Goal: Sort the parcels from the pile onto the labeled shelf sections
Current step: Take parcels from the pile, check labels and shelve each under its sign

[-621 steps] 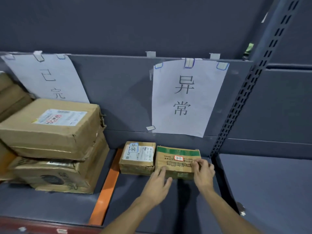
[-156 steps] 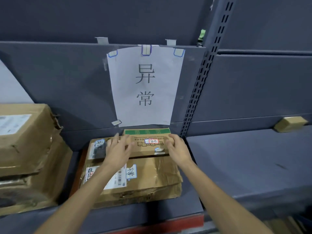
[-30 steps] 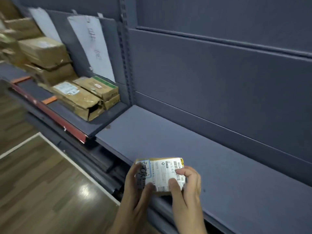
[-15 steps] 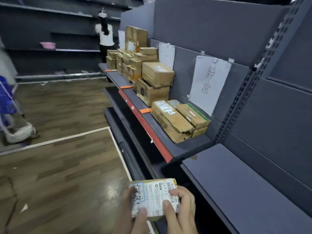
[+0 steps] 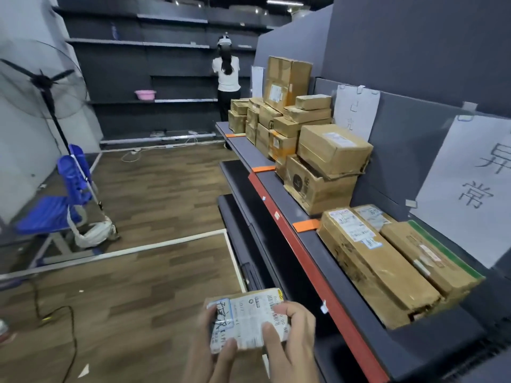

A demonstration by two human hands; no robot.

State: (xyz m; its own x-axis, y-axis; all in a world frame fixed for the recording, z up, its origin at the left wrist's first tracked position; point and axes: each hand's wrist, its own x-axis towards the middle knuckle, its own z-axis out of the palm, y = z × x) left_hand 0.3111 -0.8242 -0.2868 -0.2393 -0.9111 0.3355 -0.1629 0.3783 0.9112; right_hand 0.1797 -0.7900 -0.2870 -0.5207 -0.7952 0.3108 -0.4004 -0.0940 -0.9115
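Both hands, left hand (image 5: 213,346) and right hand (image 5: 290,335), are gripping a small parcel (image 5: 247,319) out over the floor (image 5: 154,194), beside the shelf (image 5: 326,275).

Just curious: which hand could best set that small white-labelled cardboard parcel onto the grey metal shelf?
Probably the right hand: it and the left hand both grip the small white-labelled cardboard parcel, but the grey metal shelf lies rightward.

Left hand (image 5: 211,355), right hand (image 5: 294,341) — both bare to the wrist
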